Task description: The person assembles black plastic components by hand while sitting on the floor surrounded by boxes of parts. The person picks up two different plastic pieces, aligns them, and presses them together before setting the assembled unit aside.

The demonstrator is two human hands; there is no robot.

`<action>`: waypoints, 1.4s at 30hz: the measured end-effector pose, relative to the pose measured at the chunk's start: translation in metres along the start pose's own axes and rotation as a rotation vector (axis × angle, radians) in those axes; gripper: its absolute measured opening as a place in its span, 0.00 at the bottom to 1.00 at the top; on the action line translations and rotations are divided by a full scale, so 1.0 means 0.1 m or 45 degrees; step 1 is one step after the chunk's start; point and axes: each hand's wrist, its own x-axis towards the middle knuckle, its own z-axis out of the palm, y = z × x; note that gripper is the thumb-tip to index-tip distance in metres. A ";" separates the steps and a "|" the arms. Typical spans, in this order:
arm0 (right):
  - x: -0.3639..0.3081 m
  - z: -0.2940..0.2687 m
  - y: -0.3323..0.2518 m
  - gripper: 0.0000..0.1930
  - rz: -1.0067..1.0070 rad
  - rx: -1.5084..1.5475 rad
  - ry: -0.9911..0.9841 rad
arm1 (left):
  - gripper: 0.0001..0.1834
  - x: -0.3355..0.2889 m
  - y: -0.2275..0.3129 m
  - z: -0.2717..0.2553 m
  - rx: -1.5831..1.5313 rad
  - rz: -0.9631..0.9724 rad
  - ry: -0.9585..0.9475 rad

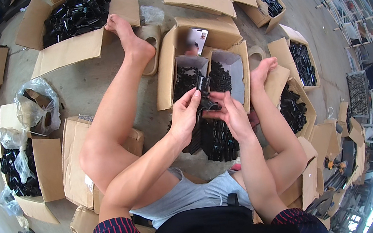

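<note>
Fingers of the left hand (184,120) pinch a black part (202,84); whether the right hand (235,114) grips it, I cannot tell from here. Fitting seems underway, probably needing careful alignment next.

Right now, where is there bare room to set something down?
Bare floor shows left of the left leg, bordered by the upper-left box and clear plastic bags. A smaller patch lies between that box and the upper-middle box, beyond crumpled plastic. Crowded: between that leg and the right leg, where black parts lie heaped near the left hand and right hand.
</note>
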 end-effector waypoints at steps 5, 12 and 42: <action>-0.17 0.01 -0.03 0.15 -0.187 -0.198 0.104 | 0.14 0.03 0.04 -0.03 -0.164 -0.216 -0.096; -0.18 0.18 -0.23 0.05 -0.635 -0.525 0.292 | 0.31 -0.09 0.23 0.11 -0.372 -0.479 -0.394; -0.24 -0.02 -0.43 0.04 -0.548 -0.246 0.340 | 0.16 -0.12 0.25 0.06 -0.150 -0.323 -0.609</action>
